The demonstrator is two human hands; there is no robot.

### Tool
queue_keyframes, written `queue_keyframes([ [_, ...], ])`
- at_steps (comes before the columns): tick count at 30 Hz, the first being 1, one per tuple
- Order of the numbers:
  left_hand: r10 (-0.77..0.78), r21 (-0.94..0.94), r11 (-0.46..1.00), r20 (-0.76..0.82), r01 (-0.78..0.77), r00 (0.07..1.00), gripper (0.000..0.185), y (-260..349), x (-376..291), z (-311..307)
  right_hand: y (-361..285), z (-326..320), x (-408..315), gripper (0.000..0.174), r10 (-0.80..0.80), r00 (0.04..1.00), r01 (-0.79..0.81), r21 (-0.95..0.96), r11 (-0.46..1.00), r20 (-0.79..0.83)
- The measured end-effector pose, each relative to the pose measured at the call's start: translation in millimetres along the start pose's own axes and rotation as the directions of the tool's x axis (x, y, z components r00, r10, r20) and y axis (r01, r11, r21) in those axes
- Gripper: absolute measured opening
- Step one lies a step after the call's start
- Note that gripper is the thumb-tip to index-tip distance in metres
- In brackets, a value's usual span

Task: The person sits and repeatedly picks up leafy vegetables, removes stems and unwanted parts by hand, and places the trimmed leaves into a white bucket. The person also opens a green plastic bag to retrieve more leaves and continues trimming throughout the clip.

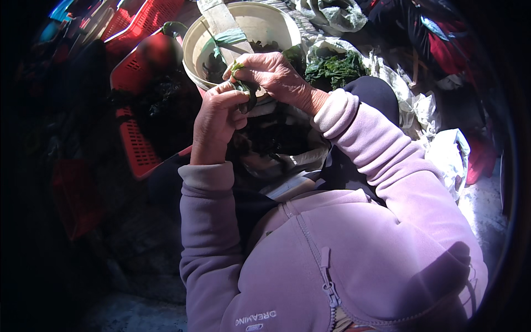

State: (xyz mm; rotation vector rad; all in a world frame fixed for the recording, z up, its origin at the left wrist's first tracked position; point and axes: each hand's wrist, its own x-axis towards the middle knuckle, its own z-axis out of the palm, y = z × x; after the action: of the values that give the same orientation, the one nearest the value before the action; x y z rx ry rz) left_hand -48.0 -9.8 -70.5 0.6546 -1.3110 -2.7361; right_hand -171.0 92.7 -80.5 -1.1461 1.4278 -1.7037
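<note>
My left hand (220,114) pinches a strip of dark green seaweed (249,101) between thumb and fingers. The other end of the strip is pinched by my right hand (280,79), just above and to the right. Both hands are in front of the near rim of a cream plastic bucket (286,20). Across the bucket lies a wooden board (220,18), with a pale green strip (230,36) tied around it. Dark leafy pieces lie inside the bucket, partly hidden by my hands and the board.
A heap of green seaweed (334,68) rests on white plastic sacking (383,74) right of the bucket. Red perforated plastic baskets (139,141) stand at the left, beside dark seaweed in shadow. Below my hands is an open sack (313,155) with dark contents. A white bag (446,157) lies at the right.
</note>
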Motion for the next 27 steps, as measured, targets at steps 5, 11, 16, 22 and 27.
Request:
queue_keyframes([
  [5, -0.060, 0.013, 0.998, -0.100, 0.061, 0.993, 0.011, -0.9, 2.0, -8.0, 2.5, 2.4, -1.8, 0.016, 0.007, 0.999, -0.018, -0.257, 0.966, -0.047],
  [11, -0.084, 0.066, 0.995, 0.080, 0.079, 0.993, 0.005, 0.4, 1.3, -12.0, 3.1, 1.5, -0.9, 0.016, -0.117, 0.988, 0.107, 0.100, 0.989, 0.101],
  [16, 0.012, 0.084, 0.996, -0.150, 0.001, 0.989, 0.010, 2.1, -3.1, -8.8, 3.4, 2.3, -6.0, 0.015, -0.068, 0.996, 0.056, -0.222, 0.974, -0.050],
  [22, 0.620, 0.479, 0.712, -0.088, -0.513, 0.779, 0.020, -4.6, -4.1, -1.1, -4.0, 3.4, -7.9, 0.014, 0.309, 0.936, -0.243, 0.321, 0.915, -0.171],
  [27, 0.680, 0.660, 0.544, 0.014, -0.517, 0.733, 0.027, -6.8, -3.3, 2.1, -0.7, -4.8, -1.5, 0.017, 0.533, 0.846, -0.501, 0.322, 0.803, -0.012],
])
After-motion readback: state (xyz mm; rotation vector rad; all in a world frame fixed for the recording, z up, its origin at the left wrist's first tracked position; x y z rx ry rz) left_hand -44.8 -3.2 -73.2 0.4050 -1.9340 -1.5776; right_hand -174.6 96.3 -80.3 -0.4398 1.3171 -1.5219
